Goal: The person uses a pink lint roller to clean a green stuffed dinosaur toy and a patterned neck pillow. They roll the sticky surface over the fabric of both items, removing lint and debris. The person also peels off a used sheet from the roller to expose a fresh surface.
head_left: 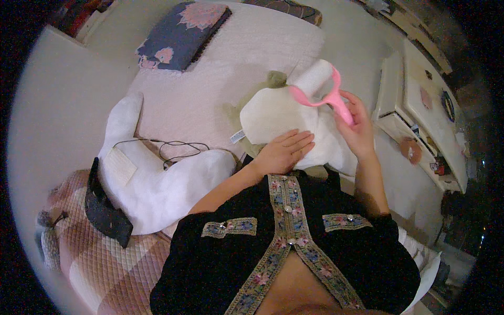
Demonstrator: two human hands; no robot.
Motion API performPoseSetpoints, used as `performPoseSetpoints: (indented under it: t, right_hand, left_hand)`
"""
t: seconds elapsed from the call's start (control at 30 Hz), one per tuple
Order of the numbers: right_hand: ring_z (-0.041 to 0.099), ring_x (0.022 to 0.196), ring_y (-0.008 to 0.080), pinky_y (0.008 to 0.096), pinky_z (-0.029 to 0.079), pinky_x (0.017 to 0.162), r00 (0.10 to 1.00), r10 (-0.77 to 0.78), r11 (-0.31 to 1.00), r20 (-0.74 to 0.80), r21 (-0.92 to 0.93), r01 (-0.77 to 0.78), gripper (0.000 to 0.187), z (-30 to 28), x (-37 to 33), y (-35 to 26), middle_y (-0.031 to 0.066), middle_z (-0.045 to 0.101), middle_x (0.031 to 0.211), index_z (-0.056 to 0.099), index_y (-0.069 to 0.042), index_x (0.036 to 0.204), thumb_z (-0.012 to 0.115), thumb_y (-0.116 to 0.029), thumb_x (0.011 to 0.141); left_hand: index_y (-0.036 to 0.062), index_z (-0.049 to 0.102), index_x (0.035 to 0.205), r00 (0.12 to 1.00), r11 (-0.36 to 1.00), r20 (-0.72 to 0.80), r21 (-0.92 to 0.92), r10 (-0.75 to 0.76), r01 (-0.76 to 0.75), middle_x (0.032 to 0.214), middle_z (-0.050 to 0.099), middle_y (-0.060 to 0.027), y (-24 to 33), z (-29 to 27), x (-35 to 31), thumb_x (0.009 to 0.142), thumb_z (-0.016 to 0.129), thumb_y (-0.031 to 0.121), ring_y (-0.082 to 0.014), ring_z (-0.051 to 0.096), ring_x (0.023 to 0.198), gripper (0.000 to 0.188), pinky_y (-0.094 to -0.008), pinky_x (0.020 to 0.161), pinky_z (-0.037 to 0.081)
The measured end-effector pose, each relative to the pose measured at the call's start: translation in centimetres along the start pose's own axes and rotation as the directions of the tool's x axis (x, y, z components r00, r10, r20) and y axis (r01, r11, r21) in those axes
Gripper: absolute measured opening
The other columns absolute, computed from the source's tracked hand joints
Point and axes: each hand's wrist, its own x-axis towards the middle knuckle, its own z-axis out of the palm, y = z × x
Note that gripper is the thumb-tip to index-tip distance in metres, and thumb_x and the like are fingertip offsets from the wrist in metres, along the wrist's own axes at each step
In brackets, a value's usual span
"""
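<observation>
A white plush toy (268, 113) with green parts and a small sewn-in label lies before my body. My left hand (286, 151) rests flat on its near part, fingers stretched out and palm down. In my right hand (357, 126) is a lint roller (313, 79), gripped by its pink handle with the fingers wrapped round it. The white roll is tilted over the right far side of the plush. Whether the roll touches the plush, I cannot tell.
Pale fleece bedding (178, 105) spreads beneath, with a folded grey-blue blanket (178, 39) with pink flowers at the far left. Left of me lie a white cushion-like piece (163, 184), a dark cable (176, 144), a black band (102, 202) and a quilted cover (105, 268). A white cabinet (420, 105) stands right.
</observation>
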Motion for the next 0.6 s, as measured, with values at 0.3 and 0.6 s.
performPoseSetpoints:
  t: [0.3,0.6]
  right_hand:
    - [0.065,0.102,0.0266,0.0338,0.051,0.089,0.938,-0.188,0.893,0.29,-0.348,0.287,0.041,8.2,3.2,-0.4,0.0105,0.067,0.111,0.064,-0.01,0.129,0.071,-0.014,0.089]
    - [0.065,0.109,0.0305,0.0364,0.051,0.093,0.976,-0.121,0.911,0.18,-0.37,0.181,0.04,5.8,1.1,1.5,0.0124,0.068,0.119,0.065,-0.016,0.13,0.07,-0.019,0.091]
  left_hand:
    - [0.0037,0.056,0.138,0.998,1.0,-0.054,-0.023,0.015,-0.016,0.143,0.055,-0.0117,-0.3,0.5,-0.9,0.082,0.062,0.013,-0.026,0.048,0.137,0.056,-0.0442,0.117,0.035]
    - [0.0062,0.058,0.136,0.999,0.999,-0.032,-0.039,-0.031,0.029,0.144,0.055,-0.0091,-0.1,-0.5,-0.4,0.091,0.061,0.013,-0.0257,0.05,0.135,0.046,-0.0443,0.115,0.037]
